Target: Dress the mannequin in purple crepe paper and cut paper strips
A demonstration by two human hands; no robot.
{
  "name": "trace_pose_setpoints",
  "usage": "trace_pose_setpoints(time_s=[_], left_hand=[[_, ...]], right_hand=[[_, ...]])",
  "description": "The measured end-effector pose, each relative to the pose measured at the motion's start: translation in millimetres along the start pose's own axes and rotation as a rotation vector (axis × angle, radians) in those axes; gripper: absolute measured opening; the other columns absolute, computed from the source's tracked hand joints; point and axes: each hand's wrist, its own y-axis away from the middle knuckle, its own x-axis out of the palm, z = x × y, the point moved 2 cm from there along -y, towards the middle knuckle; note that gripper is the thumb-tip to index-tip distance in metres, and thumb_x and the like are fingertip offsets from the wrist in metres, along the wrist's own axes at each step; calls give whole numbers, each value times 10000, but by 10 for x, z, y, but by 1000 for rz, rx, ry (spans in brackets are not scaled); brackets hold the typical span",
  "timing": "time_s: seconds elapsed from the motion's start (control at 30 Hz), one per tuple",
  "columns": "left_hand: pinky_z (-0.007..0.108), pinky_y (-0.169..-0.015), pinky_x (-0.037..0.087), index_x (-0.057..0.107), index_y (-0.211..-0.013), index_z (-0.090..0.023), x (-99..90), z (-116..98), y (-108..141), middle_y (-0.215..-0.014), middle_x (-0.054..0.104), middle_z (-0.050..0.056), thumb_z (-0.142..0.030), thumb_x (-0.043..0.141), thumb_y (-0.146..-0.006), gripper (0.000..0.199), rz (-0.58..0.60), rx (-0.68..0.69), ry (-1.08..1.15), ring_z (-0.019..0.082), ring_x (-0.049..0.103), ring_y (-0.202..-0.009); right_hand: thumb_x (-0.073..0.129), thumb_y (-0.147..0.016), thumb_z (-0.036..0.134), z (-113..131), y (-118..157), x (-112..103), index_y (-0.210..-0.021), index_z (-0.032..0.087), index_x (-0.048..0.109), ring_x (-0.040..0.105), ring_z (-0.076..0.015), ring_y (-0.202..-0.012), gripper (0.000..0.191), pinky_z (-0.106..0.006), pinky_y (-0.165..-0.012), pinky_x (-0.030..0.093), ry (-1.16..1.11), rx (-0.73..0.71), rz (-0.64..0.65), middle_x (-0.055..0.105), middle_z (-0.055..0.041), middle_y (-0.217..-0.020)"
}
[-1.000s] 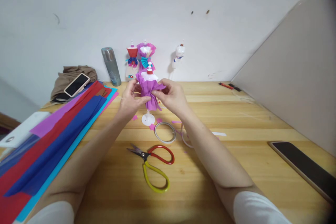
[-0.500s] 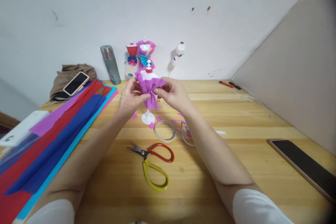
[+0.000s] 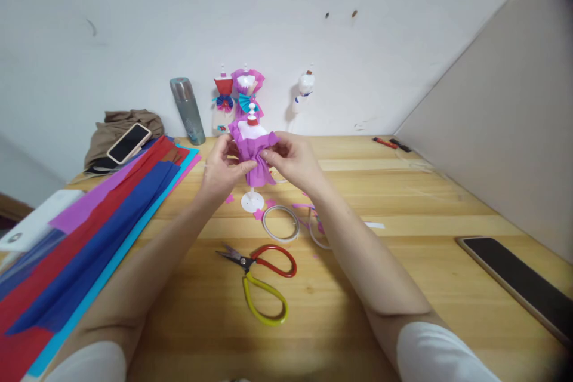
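Observation:
A small white mannequin [image 3: 246,129] with a red neck band stands upright on its round base [image 3: 252,202] on the wooden table. Purple crepe paper [image 3: 258,173] wraps its body, gathered at the waist and flared above and below. My left hand [image 3: 224,166] grips the paper at the left of the waist, thumb across the front. From the right, my right hand [image 3: 295,158] pinches the paper, thumb and fingers close to the left thumb. Around the base lie purple paper flowers [image 3: 258,214] and a thin roll of tape [image 3: 264,228].
Open scissors [image 3: 246,262] with red and yellow handles lie in front. Coloured paper sheets [image 3: 102,239] cover the left side. Behind stand a thermos [image 3: 188,112] and dressed mannequins [image 3: 224,85]. Phones [image 3: 129,143] lie at left and right [image 3: 514,280]; markers [image 3: 385,143] sit near the wall.
The lower part of the purple paper spreads a little wider to the right beneath my right hand. Both hands stay at the waist; the view has shifted slightly.

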Motion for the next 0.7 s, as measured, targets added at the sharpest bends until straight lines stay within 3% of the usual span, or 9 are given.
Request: trace_pose_setpoints(time_s=[0.37, 0.7], left_hand=[[321, -790, 615, 654, -1124, -245, -17, -21, 25, -995, 744, 23, -317, 907, -690, 507, 42, -22, -34, 200, 733, -895], [329, -805, 633, 663, -1062, -240, 3, -28, 6, -980, 776, 22, -398, 958, -663, 520, 64, 20, -14, 206, 753, -877]], right_hand=[[696, -729, 239, 34, -3, 8, -770, 214, 645, 574, -170, -694, 70, -313, -677, 485, -104, 67, 14, 635, 8, -710], [883, -607, 394, -132, -20, 19, -713, 224, 578, 478, -91, -485, 365, -232, -490, 400, -389, 292, 141, 540, 83, -533]])
